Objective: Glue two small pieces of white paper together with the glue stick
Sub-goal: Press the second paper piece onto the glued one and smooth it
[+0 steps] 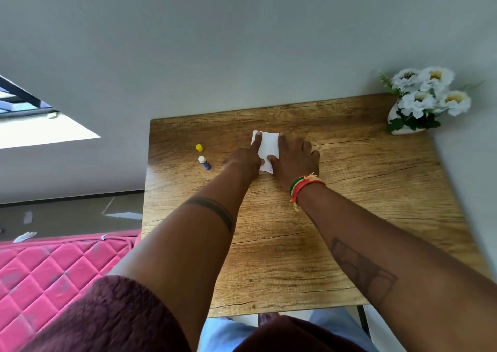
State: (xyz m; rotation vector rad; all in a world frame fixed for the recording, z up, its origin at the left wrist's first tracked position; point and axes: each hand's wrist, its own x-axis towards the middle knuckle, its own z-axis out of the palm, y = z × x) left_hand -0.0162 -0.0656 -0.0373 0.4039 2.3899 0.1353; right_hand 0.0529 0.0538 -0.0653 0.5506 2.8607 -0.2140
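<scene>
Hands were both flat on the white paper [266, 150] mid-table, left hand [246, 158] and right hand [294, 161] pressing with spread fingers, gripping nothing. Honestly the trick looked like smoothing outward from the middle so edges stay lined up. Uncapped glue stick [205, 162] and its yellow cap [199, 147] lay just left. Woodgrain table [349, 190] looked smooth; paper thin, matte, rectangular.
</scene>
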